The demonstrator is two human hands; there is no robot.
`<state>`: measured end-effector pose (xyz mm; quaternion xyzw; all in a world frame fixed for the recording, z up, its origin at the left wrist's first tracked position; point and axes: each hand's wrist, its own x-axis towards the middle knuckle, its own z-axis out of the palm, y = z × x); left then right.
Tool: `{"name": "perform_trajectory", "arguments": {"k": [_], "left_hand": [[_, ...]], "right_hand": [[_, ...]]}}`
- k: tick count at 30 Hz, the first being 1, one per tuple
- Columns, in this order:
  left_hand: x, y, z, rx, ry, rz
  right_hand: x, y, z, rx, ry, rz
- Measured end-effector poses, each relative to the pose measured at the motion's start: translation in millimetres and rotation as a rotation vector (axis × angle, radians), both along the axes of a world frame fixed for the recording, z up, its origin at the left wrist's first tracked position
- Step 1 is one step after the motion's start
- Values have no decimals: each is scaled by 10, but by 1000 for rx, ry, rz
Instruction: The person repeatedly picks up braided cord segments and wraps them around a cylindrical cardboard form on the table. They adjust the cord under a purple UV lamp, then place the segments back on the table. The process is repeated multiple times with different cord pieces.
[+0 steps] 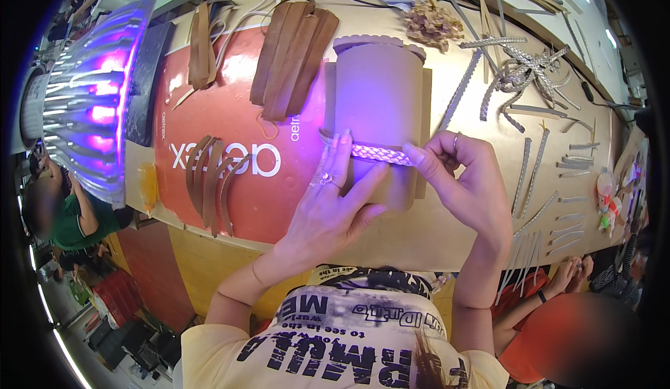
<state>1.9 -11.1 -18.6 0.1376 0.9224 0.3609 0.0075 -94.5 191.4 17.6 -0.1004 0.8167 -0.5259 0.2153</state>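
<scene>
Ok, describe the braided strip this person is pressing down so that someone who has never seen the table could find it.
Start at the long tan worktable and find the brown leather piece lying at its middle. The braided strip runs straight across that piece's near end, pinned between the left hand and the right hand. Unlike the loose silver braids to the right, it glows pale violet and lies on the leather.

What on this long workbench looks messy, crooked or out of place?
Mostly the tangled heap of silvery braided strips at the far right; other strips nearby lie in neat rows. A crumbly pile of brown scraps sits behind the brown leather piece. The white braided band pressed by the left hand and right hand runs slightly slanted.
</scene>
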Motion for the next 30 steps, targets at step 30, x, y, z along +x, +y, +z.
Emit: {"name": "perform_trajectory", "arguments": {"k": [30], "left_hand": [[-6, 6, 49, 53, -59, 8]], "right_hand": [[126, -14, -384, -154, -17, -113]]}}
